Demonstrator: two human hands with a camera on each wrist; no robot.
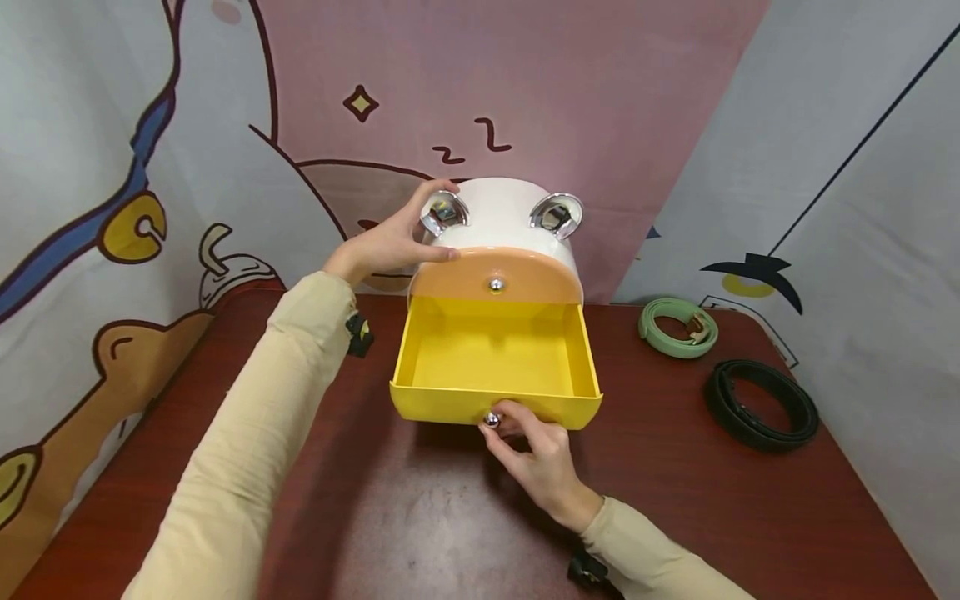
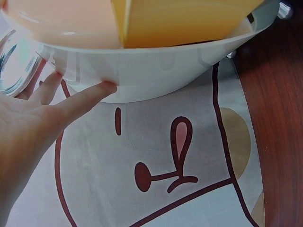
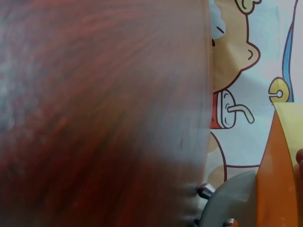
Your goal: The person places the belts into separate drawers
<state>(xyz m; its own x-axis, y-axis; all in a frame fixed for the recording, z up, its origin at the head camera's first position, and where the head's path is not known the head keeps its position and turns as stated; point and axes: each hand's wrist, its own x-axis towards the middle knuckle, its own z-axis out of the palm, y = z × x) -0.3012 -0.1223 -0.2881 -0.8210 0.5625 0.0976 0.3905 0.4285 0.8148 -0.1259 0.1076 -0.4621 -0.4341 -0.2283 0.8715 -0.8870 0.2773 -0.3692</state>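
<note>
A small white drawer box (image 1: 504, 200) with two shiny silver ears stands on the table. Its upper drawer has an orange front (image 1: 456, 273) and sits flush in the body. Below it, the yellow drawer (image 1: 495, 354) is pulled far out, its bare bottom showing. My left hand (image 1: 390, 237) rests on the box's upper left side, thumb and fingers spread around the left ear (image 1: 444, 213); the left wrist view shows the thumb stretched along the white side wall (image 2: 156, 73). With thumb and index finger, my right hand (image 1: 536, 458) pinches the yellow drawer's round silver knob (image 1: 492, 419).
On the right of the dark red-brown table (image 1: 450, 533) lie a coiled green belt (image 1: 660, 340) and, nearer, a coiled black belt (image 1: 795, 404). A cartoon-printed cloth (image 1: 600, 67) hangs behind the table and along its sides. Silver feet (image 3: 206, 190) show under the box.
</note>
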